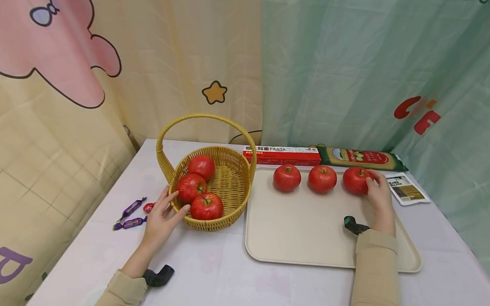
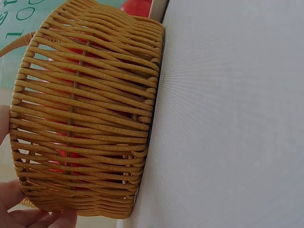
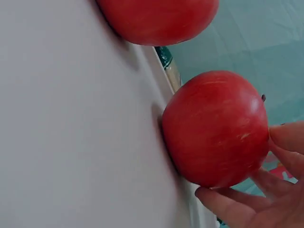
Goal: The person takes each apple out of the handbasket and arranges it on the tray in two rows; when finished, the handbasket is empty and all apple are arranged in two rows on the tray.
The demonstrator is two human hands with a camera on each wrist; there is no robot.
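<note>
A yellow wicker basket (image 1: 231, 180) with a tall arched handle holds three red apples (image 1: 207, 206) along its left side. My left hand (image 1: 158, 220) grips the basket's near-left rim, thumb and index finger reaching over it; in the left wrist view other fingers (image 2: 61, 219) lie against the woven wall. On the beige tray (image 1: 299, 233) a row of three more apples runs along the far edge. The rightmost apple (image 1: 355, 179) is held by my right hand (image 1: 379, 195), with fingers and thumb on its right side. It sits low over the tray in the right wrist view (image 3: 216, 128).
A red pasta box (image 1: 282, 156) and a green-ended packet (image 1: 361, 158) lie behind the tray. A white pouch (image 1: 407, 189) is at its right. Purple-wrapped candies (image 1: 132, 223) and a small red candy (image 1: 148, 207) lie left of the basket. Curtains hang behind the table.
</note>
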